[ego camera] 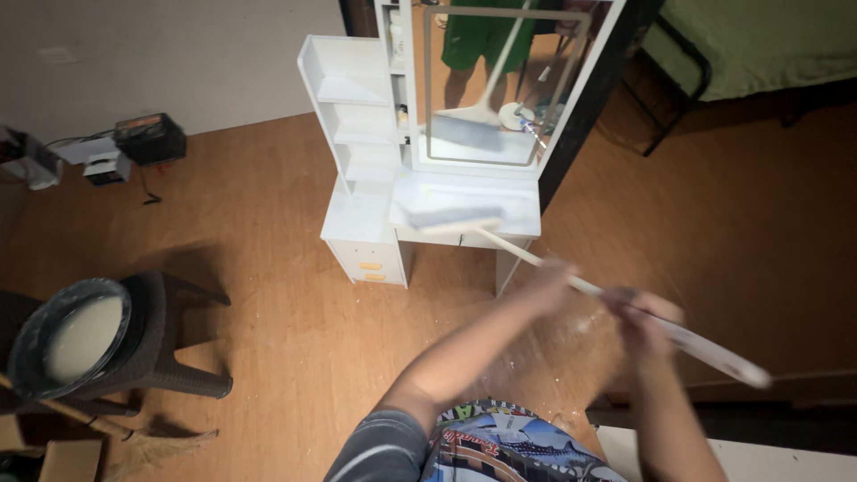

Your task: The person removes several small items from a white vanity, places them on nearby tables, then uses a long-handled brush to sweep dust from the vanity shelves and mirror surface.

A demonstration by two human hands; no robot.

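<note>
Both hands and the tool's head are motion-blurred; finger detail is hard to read. The left hand (555, 278) and right hand (644, 317) are each wrapped around the long white handle of a flat-headed mop (464, 219), whose head rests on the top of a white dressing table (366, 219) at centre far. The mirror (500, 80) reflects the mop and green shorts, cut off at the top edge. Floor: orange-brown wood (268, 268), scattered with pale specks. Near left: a dark round tub (67, 339) holding pale cloudy liquid, sitting on a dark plastic chair (178, 357).
</note>
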